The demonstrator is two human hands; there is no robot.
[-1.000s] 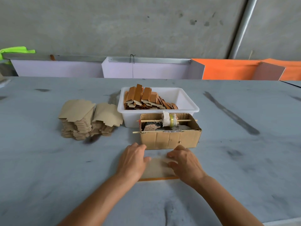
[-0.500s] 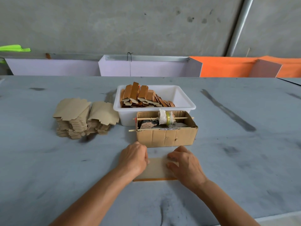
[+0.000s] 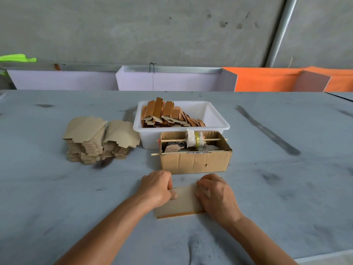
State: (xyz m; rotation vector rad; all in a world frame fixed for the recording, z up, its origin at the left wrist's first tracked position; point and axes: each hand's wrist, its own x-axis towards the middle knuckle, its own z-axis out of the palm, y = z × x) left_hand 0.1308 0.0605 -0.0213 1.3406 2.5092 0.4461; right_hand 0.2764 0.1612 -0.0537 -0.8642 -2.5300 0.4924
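Observation:
A flat tan cardboard piece [image 3: 184, 201] with an orange front edge lies on the grey table [image 3: 57, 188] just in front of me. My left hand [image 3: 156, 189] grips its left side, fingers curled over the far edge and the thumb on top. My right hand [image 3: 216, 195] holds its right side with fingers curled down onto it. Both hands hide the ends of the piece.
Right behind my hands stands an open cardboard box [image 3: 194, 162] with sticks and a tape roll [image 3: 195, 139]. Behind it a white tub [image 3: 215, 119] holds several folded orange pieces [image 3: 166, 115]. A stack of tan cardboard blanks [image 3: 97, 140] sits at left. Coloured boards line the wall.
My hands stay on the cardboard piece; the fingers have curled tighter over its far edge and the piece has folded slightly narrower. The view has shifted a little.

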